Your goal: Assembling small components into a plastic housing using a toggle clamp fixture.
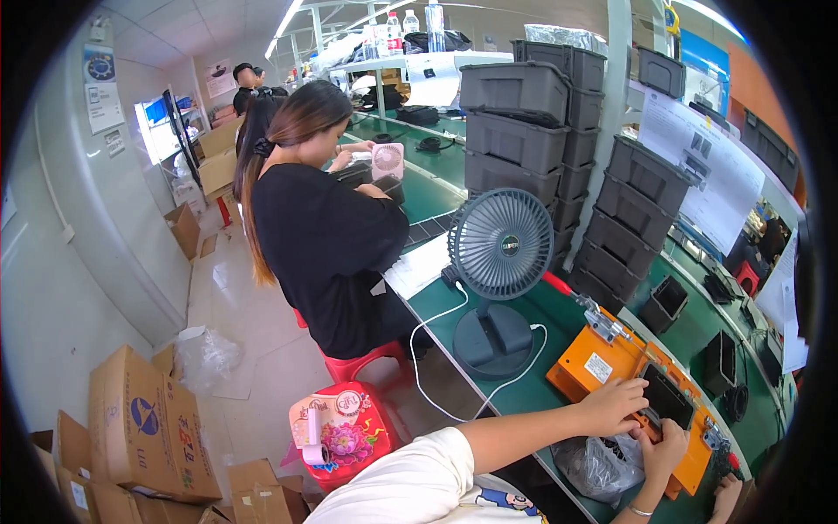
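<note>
An orange clamp fixture [583, 360] lies on the green bench at the lower right, with a black rectangular housing [668, 397] set in it. At the housing's near left edge, my left hand [615, 406] has its fingers bent and pressed onto a small dark part. My right hand [665, 447], with a bracelet at the wrist, meets it there, thumb and fingers closed at the same part. Fingers cover most of that part, so its kind is unclear. Under my hands sits a clear plastic bag [602, 467] holding things I cannot make out.
A dark grey desk fan [502, 244] with a white cable stands left of the fixture. Behind rise stacked grey bins [515, 131]. Red-handled toggle clamps [602, 323] stick up from the fixture. Another person's hand [726, 498] is at the right; a seated co-worker [319, 201] works ahead.
</note>
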`<act>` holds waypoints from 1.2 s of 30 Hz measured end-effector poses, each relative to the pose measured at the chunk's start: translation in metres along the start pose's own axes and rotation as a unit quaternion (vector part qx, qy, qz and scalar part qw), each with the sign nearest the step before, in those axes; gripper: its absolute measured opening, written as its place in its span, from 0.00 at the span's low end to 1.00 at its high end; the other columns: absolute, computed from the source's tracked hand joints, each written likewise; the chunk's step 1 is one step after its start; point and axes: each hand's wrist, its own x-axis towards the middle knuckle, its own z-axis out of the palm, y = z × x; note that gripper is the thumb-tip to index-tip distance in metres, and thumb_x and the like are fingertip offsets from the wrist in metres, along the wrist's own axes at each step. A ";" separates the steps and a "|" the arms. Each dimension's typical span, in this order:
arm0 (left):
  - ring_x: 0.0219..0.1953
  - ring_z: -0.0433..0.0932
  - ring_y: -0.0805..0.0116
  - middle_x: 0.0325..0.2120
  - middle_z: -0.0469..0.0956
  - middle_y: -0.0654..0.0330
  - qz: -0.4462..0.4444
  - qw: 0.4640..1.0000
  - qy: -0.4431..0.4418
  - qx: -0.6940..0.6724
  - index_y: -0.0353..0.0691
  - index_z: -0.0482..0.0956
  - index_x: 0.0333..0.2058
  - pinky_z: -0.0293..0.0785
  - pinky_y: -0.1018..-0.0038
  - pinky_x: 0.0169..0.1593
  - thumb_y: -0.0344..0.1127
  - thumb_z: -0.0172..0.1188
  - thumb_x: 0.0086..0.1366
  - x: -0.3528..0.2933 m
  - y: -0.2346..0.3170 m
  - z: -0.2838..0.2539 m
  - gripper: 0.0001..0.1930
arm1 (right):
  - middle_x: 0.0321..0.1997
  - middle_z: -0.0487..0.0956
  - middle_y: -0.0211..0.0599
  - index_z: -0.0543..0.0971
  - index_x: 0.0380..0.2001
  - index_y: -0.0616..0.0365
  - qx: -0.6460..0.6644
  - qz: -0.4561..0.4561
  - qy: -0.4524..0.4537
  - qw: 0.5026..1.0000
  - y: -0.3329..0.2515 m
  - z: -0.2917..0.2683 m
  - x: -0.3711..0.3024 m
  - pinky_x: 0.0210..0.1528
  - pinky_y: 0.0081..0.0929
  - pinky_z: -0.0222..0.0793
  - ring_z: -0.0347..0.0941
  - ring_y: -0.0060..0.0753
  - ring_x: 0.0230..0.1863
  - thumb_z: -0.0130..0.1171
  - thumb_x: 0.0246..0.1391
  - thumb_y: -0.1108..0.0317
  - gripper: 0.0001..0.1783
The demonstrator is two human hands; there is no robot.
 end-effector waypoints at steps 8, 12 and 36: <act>0.63 0.60 0.51 0.46 0.72 0.52 0.007 1.000 0.013 -0.014 0.34 0.74 0.44 0.59 0.57 0.59 0.39 0.61 0.56 -0.002 0.000 0.003 0.20 | 0.23 0.73 0.41 0.73 0.21 0.62 -0.009 0.025 -0.047 0.999 -0.001 -0.005 0.003 0.36 0.37 0.60 0.67 0.47 0.28 0.73 0.26 0.50 0.28; 0.63 0.60 0.52 0.46 0.72 0.53 0.005 1.000 0.004 -0.023 0.34 0.73 0.45 0.59 0.57 0.59 0.39 0.61 0.56 -0.003 -0.001 -0.001 0.20 | 0.23 0.72 0.40 0.73 0.21 0.62 -0.010 0.018 -0.033 0.999 -0.004 -0.005 0.004 0.36 0.37 0.59 0.66 0.46 0.28 0.73 0.26 0.48 0.29; 0.63 0.58 0.52 0.46 0.71 0.51 -0.003 0.999 -0.016 -0.049 0.34 0.73 0.46 0.57 0.56 0.60 0.39 0.60 0.57 -0.003 -0.002 0.001 0.20 | 0.22 0.72 0.39 0.73 0.22 0.63 -0.006 -0.004 -0.022 1.000 0.001 -0.003 0.003 0.36 0.36 0.60 0.67 0.45 0.27 0.73 0.26 0.47 0.30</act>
